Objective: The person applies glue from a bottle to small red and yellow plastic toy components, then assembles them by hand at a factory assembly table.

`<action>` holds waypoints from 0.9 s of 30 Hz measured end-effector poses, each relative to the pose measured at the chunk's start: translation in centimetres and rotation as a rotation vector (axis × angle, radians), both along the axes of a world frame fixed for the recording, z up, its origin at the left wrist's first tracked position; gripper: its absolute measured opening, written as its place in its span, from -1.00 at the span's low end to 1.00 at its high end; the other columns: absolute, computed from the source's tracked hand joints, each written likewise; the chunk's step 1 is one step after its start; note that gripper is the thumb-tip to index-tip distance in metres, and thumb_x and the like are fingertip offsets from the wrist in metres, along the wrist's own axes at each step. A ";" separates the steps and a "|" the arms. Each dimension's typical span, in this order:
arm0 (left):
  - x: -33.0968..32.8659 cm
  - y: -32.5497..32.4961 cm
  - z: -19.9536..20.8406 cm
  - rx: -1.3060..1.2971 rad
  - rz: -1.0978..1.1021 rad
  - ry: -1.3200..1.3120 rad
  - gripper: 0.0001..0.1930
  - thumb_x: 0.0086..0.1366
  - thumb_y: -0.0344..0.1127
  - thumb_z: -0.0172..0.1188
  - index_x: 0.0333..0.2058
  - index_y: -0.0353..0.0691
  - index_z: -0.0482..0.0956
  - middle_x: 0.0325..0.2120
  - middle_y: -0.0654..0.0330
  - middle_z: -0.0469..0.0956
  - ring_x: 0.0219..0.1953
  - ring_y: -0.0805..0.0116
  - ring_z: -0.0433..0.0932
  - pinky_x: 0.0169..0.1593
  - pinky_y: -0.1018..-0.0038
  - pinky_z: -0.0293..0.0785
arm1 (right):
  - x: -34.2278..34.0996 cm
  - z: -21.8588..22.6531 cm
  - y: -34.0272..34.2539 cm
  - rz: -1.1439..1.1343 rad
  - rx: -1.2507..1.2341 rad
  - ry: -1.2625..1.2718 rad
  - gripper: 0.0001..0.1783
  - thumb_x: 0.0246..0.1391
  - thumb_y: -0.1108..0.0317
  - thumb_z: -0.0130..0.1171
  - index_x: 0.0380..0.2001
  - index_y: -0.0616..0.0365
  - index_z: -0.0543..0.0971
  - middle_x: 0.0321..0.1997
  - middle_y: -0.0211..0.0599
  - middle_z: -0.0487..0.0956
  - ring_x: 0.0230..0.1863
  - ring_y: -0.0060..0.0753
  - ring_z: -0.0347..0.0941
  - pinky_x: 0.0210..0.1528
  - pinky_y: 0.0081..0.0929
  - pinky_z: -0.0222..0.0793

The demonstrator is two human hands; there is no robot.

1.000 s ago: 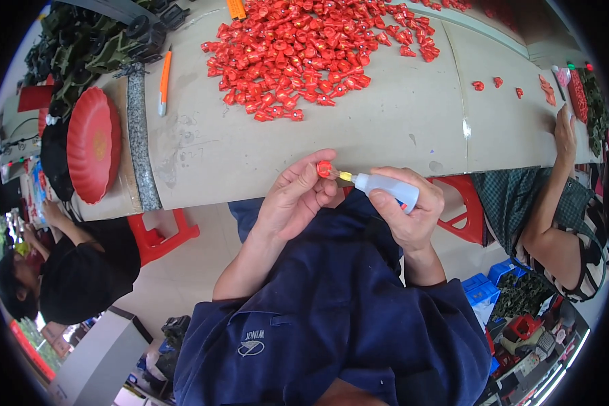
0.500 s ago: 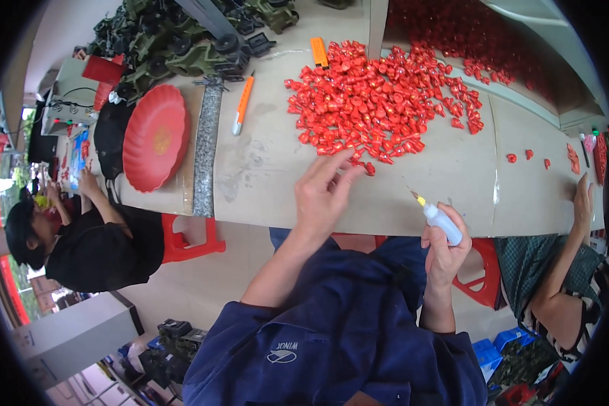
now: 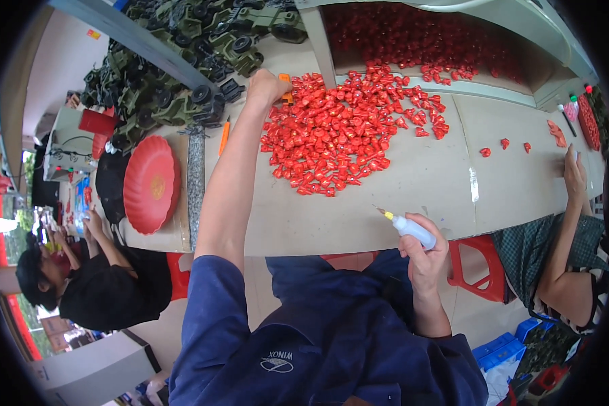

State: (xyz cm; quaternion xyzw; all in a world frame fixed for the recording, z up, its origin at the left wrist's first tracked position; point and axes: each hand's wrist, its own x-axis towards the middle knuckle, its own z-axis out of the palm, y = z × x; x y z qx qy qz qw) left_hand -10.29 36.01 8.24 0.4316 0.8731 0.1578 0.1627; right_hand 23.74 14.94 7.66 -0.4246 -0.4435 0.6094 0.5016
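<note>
In my right hand [image 3: 426, 252] is a small whitish needle-tip squeeze bottle [image 3: 415, 231] with a yellow collar. Its thin tip points up and left, over the tabletop [image 3: 413, 183] and apart from the red parts. My left arm stretches across the table to the far side. There my left hand [image 3: 266, 88] is beside a small orange object [image 3: 285, 88] at the edge of a heap of small red plastic parts [image 3: 338, 128]. The fingers of that hand are turned away and hidden, so whether they touch the orange object cannot be told.
Green toy vehicles [image 3: 176, 74] are piled back left. A red scalloped tray [image 3: 152, 184] and an orange cutter [image 3: 224, 135] lie left. More red parts fill a bin [image 3: 419, 40] behind the heap. Co-workers sit left [image 3: 108, 284] and right [image 3: 568, 271].
My left hand has left the near edge of the red heap and reached to its far left. The view has shifted. My right hand still holds the bottle, now tilted flatter.
</note>
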 end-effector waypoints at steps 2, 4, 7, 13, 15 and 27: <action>-2.4 0.8 -2.1 0.020 0.018 -0.106 -0.68 -0.21 -0.24 0.31 -0.50 -0.39 0.57 -0.53 0.04 0.57 -0.47 0.29 0.57 -0.35 0.44 0.48 | -0.1 0.1 0.0 0.025 -0.001 0.009 -0.67 -0.12 0.49 0.18 -0.21 0.32 0.47 -0.43 -0.41 0.48 -0.46 -0.72 0.31 -0.43 -0.78 0.21; -3.0 0.6 -1.9 0.172 0.027 -0.416 -0.76 -0.16 -0.34 0.27 -0.51 -0.42 0.54 -0.60 0.08 0.53 -0.56 0.33 0.54 -0.47 0.45 0.48 | 0.0 0.3 0.1 0.039 0.013 0.016 -0.67 -0.12 0.47 0.19 -0.21 0.31 0.47 -0.42 -0.41 0.48 -0.43 -0.72 0.31 -0.40 -0.77 0.20; -0.9 -3.3 2.6 0.442 -0.020 -0.918 -0.75 0.03 -0.45 0.14 -0.27 -0.33 0.37 -0.39 0.18 0.46 -0.35 0.35 0.51 -0.29 0.45 0.48 | 0.4 0.5 0.1 0.020 0.034 0.042 -0.68 -0.09 0.45 0.16 -0.21 0.33 0.46 -0.43 -0.41 0.48 -0.44 -0.69 0.32 -0.40 -0.75 0.21; 6.7 -17.6 3.7 0.551 -0.080 -1.545 -0.76 0.14 -0.45 0.09 -0.18 -0.27 0.35 -0.32 0.14 0.45 -0.31 0.37 0.49 -0.26 0.52 0.47 | -3.6 0.9 1.2 -0.037 -0.017 0.537 -0.61 -0.02 0.44 0.05 -0.10 0.39 0.35 -0.21 -0.23 0.47 -0.24 -0.52 0.41 -0.24 -0.61 0.34; 10.5 -22.3 3.6 0.476 0.050 -1.653 -0.71 0.17 -0.45 0.05 -0.10 -0.28 0.33 -0.28 0.11 0.45 -0.30 0.35 0.50 -0.26 0.54 0.47 | -5.9 0.8 2.1 -0.001 0.034 0.617 -0.60 0.01 0.44 0.05 -0.06 0.38 0.32 -0.11 -0.17 0.43 -0.15 -0.47 0.40 -0.14 -0.57 0.34; 12.1 -35.8 -1.9 0.491 -0.038 -1.466 -0.75 0.21 -0.42 0.02 -0.13 -0.32 0.30 -0.29 0.24 0.43 -0.22 0.53 0.41 -0.10 0.60 0.32 | -14.2 1.1 -3.9 0.275 -0.057 0.297 -0.61 0.06 0.31 0.05 -0.08 0.28 0.34 -0.40 -0.31 0.42 -0.46 -0.63 0.23 -0.38 -0.67 0.20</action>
